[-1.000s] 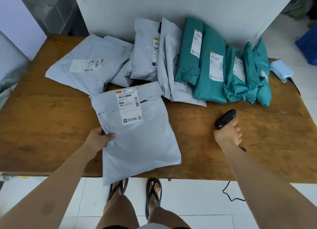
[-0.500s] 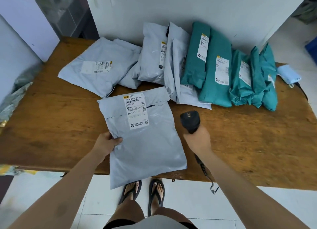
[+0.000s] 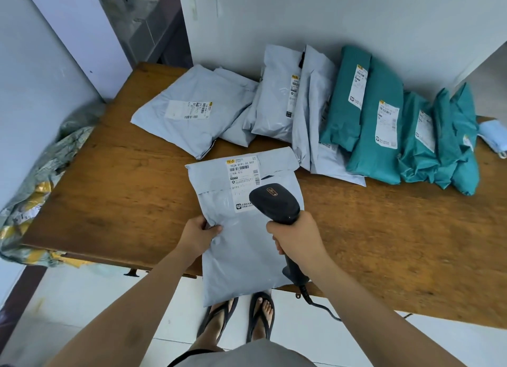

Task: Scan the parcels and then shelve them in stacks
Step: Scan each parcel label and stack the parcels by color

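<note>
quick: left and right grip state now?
Left grip: closed, pinching the grey parcel at its left edge.
Right grip: closed round the scanner handle.

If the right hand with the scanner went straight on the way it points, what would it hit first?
Probably the white label on the grey parcel beneath the scanner; its height above is unclear.

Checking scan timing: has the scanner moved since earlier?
Yes: the scanner went left, from over the table to over the label on the near parcel.
</note>
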`<state>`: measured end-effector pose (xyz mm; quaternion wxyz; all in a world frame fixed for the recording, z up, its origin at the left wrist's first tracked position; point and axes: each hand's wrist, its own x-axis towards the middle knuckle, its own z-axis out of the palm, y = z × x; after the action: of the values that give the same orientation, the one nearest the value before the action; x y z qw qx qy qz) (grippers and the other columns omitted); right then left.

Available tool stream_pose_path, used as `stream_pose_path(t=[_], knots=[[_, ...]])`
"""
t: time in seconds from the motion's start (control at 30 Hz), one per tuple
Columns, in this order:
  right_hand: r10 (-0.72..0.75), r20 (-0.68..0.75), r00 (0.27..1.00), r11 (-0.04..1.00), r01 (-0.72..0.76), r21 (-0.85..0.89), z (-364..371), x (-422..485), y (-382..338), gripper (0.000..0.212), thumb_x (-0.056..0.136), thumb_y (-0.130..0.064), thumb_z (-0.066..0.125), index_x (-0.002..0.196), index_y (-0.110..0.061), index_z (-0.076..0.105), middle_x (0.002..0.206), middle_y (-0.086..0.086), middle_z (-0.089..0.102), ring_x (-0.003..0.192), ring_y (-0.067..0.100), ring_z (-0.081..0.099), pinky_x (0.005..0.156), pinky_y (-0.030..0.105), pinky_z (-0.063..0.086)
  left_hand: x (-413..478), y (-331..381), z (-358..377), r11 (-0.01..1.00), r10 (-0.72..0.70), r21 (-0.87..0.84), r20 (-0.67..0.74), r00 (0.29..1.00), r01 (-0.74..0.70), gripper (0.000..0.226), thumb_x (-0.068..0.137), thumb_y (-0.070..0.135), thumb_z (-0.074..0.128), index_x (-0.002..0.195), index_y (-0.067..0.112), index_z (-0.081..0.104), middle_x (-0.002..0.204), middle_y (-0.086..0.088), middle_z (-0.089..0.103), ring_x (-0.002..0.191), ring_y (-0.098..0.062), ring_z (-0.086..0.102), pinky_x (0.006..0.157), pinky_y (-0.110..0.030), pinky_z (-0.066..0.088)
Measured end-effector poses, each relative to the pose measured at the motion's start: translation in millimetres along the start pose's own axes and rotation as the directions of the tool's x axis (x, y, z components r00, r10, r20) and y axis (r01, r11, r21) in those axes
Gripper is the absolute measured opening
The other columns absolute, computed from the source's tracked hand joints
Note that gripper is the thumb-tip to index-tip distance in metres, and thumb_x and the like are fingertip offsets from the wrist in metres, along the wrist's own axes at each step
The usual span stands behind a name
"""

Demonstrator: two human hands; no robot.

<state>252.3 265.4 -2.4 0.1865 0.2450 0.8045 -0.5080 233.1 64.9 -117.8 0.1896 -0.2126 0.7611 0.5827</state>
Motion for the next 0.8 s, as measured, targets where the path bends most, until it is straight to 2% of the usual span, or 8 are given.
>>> stream_pose_path(t=[0.2, 0.4, 0.53, 0.8], knots=[[0.002, -0.001, 1.0, 1.0, -0.002, 0.021, 0.5, -1.2, -5.7, 0.012, 0.073, -0.008, 0.058, 0.062, -0.003, 0.058, 0.051, 0.009, 0.054, 0.039, 0.016, 0.047, 0.05, 0.024, 0.043, -0.5, -3.1, 1.0, 0.998, 0.033, 0.063, -0.02, 0.999, -0.031, 0.005, 0.086, 0.009, 0.066, 0.089, 0.011, 0.064, 0.089, -0.004, 0.068, 0.087, -0.025, 0.063, 0.083, -0.036, 0.053], [-0.002, 0.01, 1.0, 1.0, 0.002, 0.006, 4.2, -0.9, -7.4, 0.012, 0.073, -0.009, 0.058, 0.062, -0.004, 0.057, 0.05, 0.009, 0.054, 0.039, 0.016, 0.047, 0.05, 0.023, 0.043, -0.8, -3.3, 1.9, 0.999, 0.03, 0.04, -0.013, 0.999, -0.03, 0.007, 0.086, 0.008, 0.065, 0.093, 0.009, 0.064, 0.089, -0.003, 0.068, 0.086, -0.022, 0.063, 0.079, -0.032, 0.051], [-0.006, 0.005, 1.0, 1.0, 0.006, 0.003, 5.4, -2.2, -6.2, 0.014, 0.072, -0.008, 0.057, 0.059, -0.003, 0.055, 0.05, 0.011, 0.054, 0.039, 0.017, 0.046, 0.051, 0.024, 0.042, -0.2, -4.1, 1.3, 0.999, 0.024, 0.031, -0.005, 1.0, -0.024, 0.009, 0.086, 0.009, 0.065, 0.095, 0.008, 0.064, 0.095, -0.008, 0.069, 0.089, -0.025, 0.064, 0.084, -0.036, 0.053], [-0.005, -0.002, 1.0, 1.0, 0.005, 0.019, 3.0, -2.2, -8.0, 0.01, 0.072, -0.006, 0.058, 0.064, 0.0, 0.059, 0.052, 0.012, 0.054, 0.042, 0.019, 0.047, 0.054, 0.028, 0.044, -0.4, -5.7, 2.7, 0.999, 0.046, 0.024, -0.001, 0.999, -0.046, 0.012, 0.087, 0.01, 0.064, 0.099, 0.011, 0.064, 0.093, 0.001, 0.067, 0.092, -0.024, 0.064, 0.084, -0.034, 0.051]])
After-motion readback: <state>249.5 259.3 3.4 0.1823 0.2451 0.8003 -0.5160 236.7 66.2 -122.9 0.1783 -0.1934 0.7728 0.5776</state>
